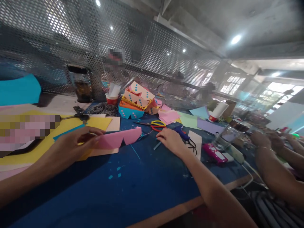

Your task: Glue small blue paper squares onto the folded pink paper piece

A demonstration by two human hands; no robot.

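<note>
My left hand (83, 141) is closed on one end of a pink paper band (121, 138) with a V-shaped notch in its lower edge, raised above the blue tabletop (142, 190). My right hand (171, 141) is low over the table, fingers curled together; what they pinch, if anything, is too small to make out. Under its fingertips lies a narrow pale-blue strip (157, 145). Just behind it are scissors (158, 126) with yellow and red handles. A blue glue gun (181, 131) lies to its right. Small blue paper squares (114, 174) are scattered in front.
Finished-looking paper bands with dots (135, 101) are stacked at the back beside a paper cup (112, 96) and grey cord (104, 108). Yellow sheets (99, 123) lie left, near black scissors (79, 114). A pink phone (215, 154), jar (229, 136) and another person's arm (268, 161) are right.
</note>
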